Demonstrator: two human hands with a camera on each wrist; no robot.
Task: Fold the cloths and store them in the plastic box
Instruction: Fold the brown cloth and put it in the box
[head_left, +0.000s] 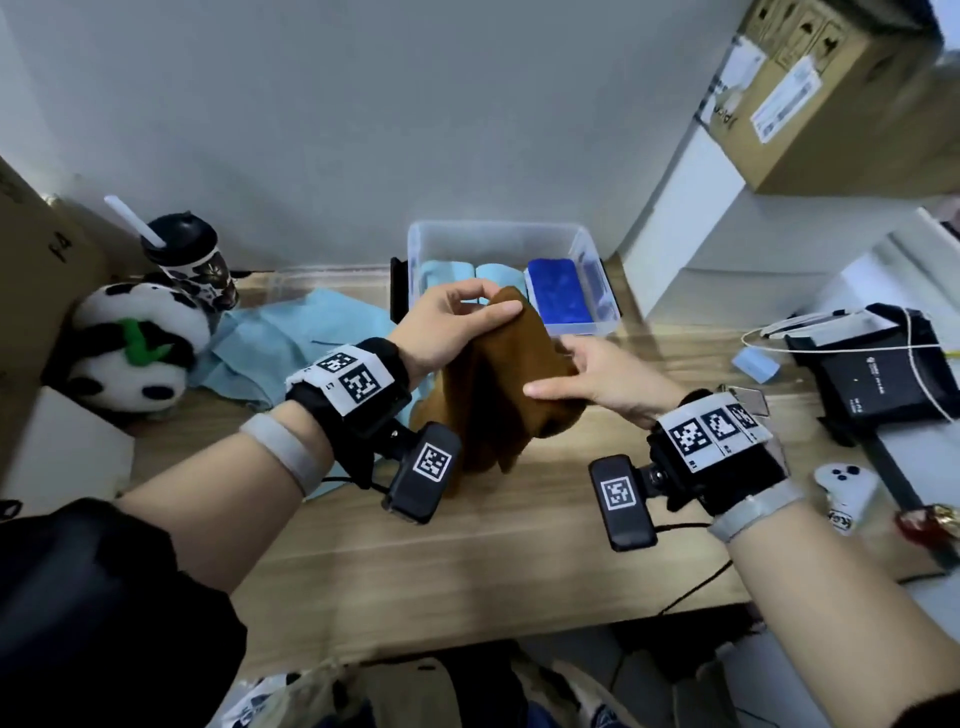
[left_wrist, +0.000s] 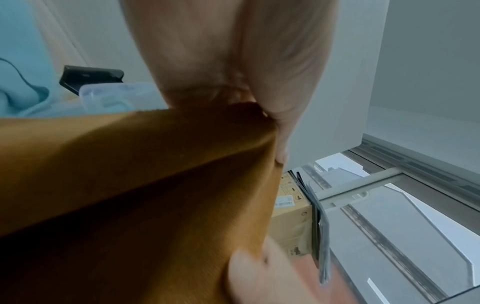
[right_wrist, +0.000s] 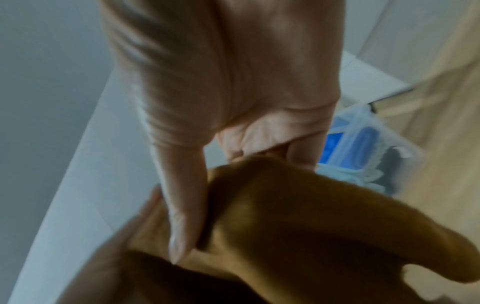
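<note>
A brown cloth (head_left: 501, 384) hangs above the wooden table, held between both hands. My left hand (head_left: 457, 322) pinches its top corner between thumb and fingers; the left wrist view shows the brown cloth (left_wrist: 135, 185) running down from that pinch. My right hand (head_left: 587, 382) holds the cloth's right edge, thumb on top and fingers behind; in the right wrist view its thumb presses on the brown cloth (right_wrist: 298, 222). Behind them stands the clear plastic box (head_left: 519, 234), holding two folded light blue cloths (head_left: 470, 275) and a dark blue one (head_left: 561, 293).
An unfolded light blue cloth (head_left: 291, 343) lies left of the box. A plush panda (head_left: 135, 348) and a lidded cup with a straw (head_left: 192, 260) stand at the far left. Black devices with cables (head_left: 878, 374) and a white controller (head_left: 847, 483) sit on the right.
</note>
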